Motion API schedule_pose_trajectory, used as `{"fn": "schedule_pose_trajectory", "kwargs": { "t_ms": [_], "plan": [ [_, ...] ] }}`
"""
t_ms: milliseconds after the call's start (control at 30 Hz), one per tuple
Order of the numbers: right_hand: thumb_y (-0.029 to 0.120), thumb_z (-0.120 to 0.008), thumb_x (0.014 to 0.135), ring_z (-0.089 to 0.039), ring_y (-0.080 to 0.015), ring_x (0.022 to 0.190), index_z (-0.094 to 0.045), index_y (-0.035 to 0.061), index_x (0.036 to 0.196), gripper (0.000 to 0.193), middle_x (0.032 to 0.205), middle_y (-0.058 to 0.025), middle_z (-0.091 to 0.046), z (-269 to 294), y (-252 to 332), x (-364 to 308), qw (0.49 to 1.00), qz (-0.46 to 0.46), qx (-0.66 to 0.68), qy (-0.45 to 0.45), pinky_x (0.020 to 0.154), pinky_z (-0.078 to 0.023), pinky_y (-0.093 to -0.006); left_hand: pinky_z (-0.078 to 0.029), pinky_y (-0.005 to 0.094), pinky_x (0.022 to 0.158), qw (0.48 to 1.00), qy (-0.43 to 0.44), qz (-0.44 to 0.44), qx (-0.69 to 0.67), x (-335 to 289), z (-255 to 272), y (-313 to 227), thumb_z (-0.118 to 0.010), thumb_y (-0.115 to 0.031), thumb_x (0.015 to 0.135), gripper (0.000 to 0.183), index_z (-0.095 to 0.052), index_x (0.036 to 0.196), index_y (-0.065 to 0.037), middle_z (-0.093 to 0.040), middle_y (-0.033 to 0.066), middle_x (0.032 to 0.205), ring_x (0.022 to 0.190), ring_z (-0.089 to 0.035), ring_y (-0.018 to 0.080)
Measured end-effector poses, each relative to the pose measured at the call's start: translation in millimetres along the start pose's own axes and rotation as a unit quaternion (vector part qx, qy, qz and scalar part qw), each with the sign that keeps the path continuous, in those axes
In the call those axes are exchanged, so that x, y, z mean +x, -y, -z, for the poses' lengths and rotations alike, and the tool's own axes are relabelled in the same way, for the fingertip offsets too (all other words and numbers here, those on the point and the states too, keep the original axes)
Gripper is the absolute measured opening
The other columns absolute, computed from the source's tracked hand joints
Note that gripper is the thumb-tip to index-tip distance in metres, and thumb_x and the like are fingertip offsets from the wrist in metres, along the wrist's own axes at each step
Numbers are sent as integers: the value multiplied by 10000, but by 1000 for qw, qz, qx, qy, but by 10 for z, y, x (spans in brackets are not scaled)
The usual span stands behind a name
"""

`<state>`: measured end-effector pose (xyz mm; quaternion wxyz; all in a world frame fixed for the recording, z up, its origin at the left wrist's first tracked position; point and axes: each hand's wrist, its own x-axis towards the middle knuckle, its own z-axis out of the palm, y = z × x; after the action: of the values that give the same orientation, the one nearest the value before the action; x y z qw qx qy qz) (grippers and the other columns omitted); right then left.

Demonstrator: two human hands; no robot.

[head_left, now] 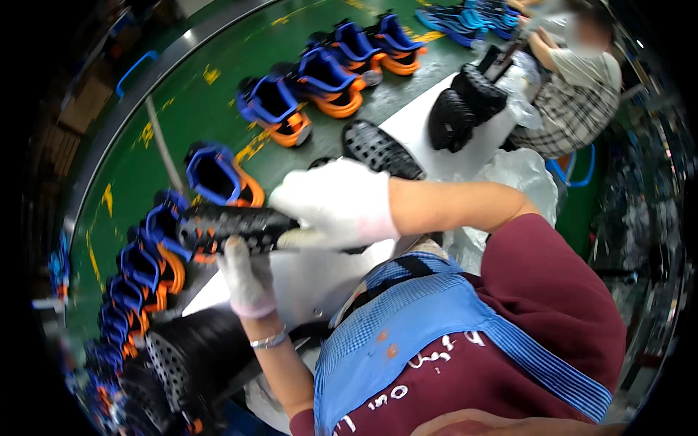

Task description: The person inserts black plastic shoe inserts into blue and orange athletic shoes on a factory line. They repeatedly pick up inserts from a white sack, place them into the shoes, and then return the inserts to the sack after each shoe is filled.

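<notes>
Over the edge of the bench [304,285], left hand [249,282] and right hand [336,203] both grip the shoe [246,225], so steady, even support seems best.

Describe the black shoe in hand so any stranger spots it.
Find the green surface lined with blue-orange shoes. Left of centre, the white-gloved left hand and right hand hold a perforated black shoe. Unlike the similar shoe beyond the right hand, it's gripped.
</notes>
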<state>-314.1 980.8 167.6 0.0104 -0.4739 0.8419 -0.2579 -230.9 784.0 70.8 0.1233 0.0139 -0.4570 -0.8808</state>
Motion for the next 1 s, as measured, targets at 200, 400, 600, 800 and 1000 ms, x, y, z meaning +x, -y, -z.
{"fn": "schedule_pose_trajectory", "kwargs": {
  "t_ms": [200, 400, 600, 800, 1000],
  "plan": [
    [342, -695, 829, -635, -334, 723, -591, 51, 902, 318, 761, -149, -599, -31, -7, 280, 998, 9, -45, 48, 613, -503, -421, -547, 402, 904, 994, -28, 61, -85, 137, 52, 33, -629, -236, 960, 380, -506, 1258, -36, -604, 80, 1162, 1024, -627, 200],
    [296, -698, 826, -621, -343, 681, -591, 17, 831, 299, 711, -173, -596, -11, -217, 476, 993, -12, -85, 82, 604, -479, -415, -569, 350, 830, 962, -24, 77, 262, 317, 309, -45, -706, -241, 894, 421, -567, 1200, 14, -558, 124, 1231, 1013, -642, 198],
    [364, -644, 819, -616, -329, 568, -637, -30, 751, 400, 606, -193, -593, -33, -482, 974, 985, -53, -83, 138, 580, -509, -394, -487, 416, 942, 706, -69, -77, 701, 655, 663, 255, -660, -228, 830, 444, -583, 1223, -36, -550, 149, 1247, 1118, -571, 351],
    [415, -602, 815, -617, -324, 581, -668, -35, 749, 460, 619, -192, -604, -187, -707, 1594, 959, -62, -133, 243, 606, -515, -398, -513, 476, 845, 690, -29, -42, 722, 976, 597, 438, -567, -141, 826, 233, -669, 1031, -97, -641, 150, 1051, 976, -613, 367],
    [372, -554, 809, -658, -389, 716, -699, -43, 801, 440, 727, -250, -646, -572, -567, 2023, 948, -16, -198, 250, 716, -539, -427, -509, 454, 846, 709, 12, 42, 704, 1093, 619, 427, -639, -357, 858, 337, -683, 1043, -79, -646, 167, 1080, 988, -624, 368]
  ]
}}
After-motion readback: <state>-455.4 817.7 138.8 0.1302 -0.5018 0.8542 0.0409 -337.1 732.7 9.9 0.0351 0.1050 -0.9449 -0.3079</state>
